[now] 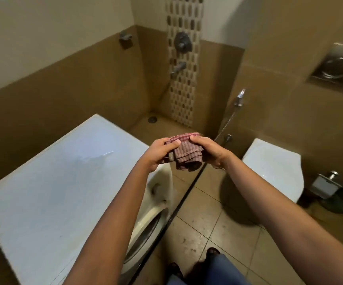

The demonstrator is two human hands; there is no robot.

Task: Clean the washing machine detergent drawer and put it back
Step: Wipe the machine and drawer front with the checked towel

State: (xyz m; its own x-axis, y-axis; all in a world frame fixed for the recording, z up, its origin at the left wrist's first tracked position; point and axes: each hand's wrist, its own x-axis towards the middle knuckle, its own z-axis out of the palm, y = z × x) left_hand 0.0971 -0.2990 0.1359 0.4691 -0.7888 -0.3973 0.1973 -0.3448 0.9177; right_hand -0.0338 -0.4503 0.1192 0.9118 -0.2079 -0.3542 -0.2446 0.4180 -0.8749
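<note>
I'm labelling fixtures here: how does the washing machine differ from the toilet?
The washing machine stands on the left, the toilet on the right. The machine's top is a broad flat rectangle with a glossy streak; the toilet's closed lid looks smaller and unmarked. The machine has a round door on its front; the toilet has none. Both are white, flanking the checked cloth.

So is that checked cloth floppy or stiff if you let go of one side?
Probably floppy: the checked cloth droops in soft folds below the left hand and right hand. It is likely light, since thumbs and fingers alone hold it up in the air. Being bunched fabric, it is unlikely to roll or break.
</note>
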